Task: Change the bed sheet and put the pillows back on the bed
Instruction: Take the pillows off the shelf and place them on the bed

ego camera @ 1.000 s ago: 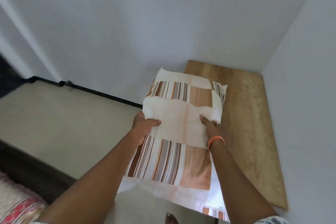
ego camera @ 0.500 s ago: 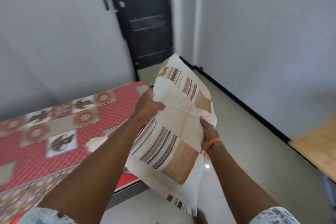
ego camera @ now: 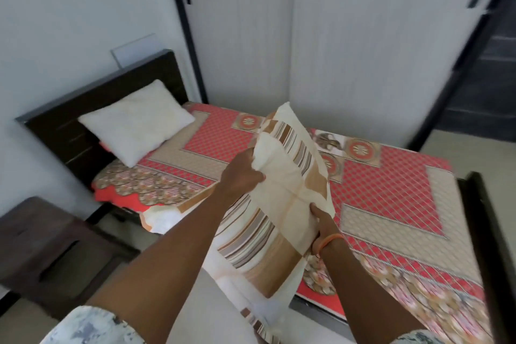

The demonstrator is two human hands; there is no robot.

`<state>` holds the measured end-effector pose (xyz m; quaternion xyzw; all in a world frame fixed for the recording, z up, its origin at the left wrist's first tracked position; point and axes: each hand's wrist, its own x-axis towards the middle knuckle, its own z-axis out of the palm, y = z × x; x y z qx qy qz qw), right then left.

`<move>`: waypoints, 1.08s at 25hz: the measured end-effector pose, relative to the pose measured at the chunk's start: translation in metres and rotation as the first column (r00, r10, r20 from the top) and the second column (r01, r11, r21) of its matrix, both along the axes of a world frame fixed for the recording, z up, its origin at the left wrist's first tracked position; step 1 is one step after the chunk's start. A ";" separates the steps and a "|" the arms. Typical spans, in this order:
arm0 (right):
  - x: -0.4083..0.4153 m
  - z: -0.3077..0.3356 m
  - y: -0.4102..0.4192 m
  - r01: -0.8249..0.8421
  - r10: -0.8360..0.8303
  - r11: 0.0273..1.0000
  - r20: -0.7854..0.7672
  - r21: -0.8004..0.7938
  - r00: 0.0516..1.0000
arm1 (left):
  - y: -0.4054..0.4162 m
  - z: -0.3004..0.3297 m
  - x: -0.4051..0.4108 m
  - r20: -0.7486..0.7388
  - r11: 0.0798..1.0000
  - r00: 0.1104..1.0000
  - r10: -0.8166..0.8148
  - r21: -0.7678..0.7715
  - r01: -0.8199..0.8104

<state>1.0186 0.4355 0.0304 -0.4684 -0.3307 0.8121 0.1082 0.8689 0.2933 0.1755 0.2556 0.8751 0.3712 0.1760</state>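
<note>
— Two hands are seen on one pillow, then?

— Yes. A cream pillow with brown and grey striped patches [ego camera: 282,204] is held tilted in the air. Its upper left edge is gripped by the left hand [ego camera: 242,176], the fingers curled into the fabric. Its lower right edge is gripped by the right hand [ego camera: 322,227], thumb laid on the front face; the other fingers are hidden behind the pillow. An orange band [ego camera: 329,240] is worn on the right wrist.

— And what lies beyond the fingers?

— A bed spread with a red patterned sheet with beige panels and round motifs [ego camera: 391,184] is seen beyond and below both hands. A plain white pillow [ego camera: 136,121] is propped against the dark wooden headboard [ego camera: 92,109], well apart from the left fingers, up and to their left.

— Anything nearer?

— A dark wooden bedside table [ego camera: 47,248] is seen below and left of the left forearm. White wardrobe doors with black handles [ego camera: 349,45] are seen behind the bed.
</note>
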 end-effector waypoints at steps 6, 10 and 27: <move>-0.218 0.016 -0.044 -0.187 0.186 0.982 -0.024 -0.028 0.982 | -0.072 0.017 -0.190 -0.074 0.979 0.978 0.193 -0.056 -0.197; -0.342 0.009 -0.078 -0.247 0.246 0.966 -0.028 -0.080 0.969 | -0.124 0.005 -0.311 -0.200 0.958 0.961 0.190 -0.176 -0.226; -0.831 -0.040 -0.175 -0.072 0.073 0.994 0.007 -0.087 0.997 | -0.186 -0.039 -0.832 -0.341 0.957 0.940 -0.015 -0.278 -0.086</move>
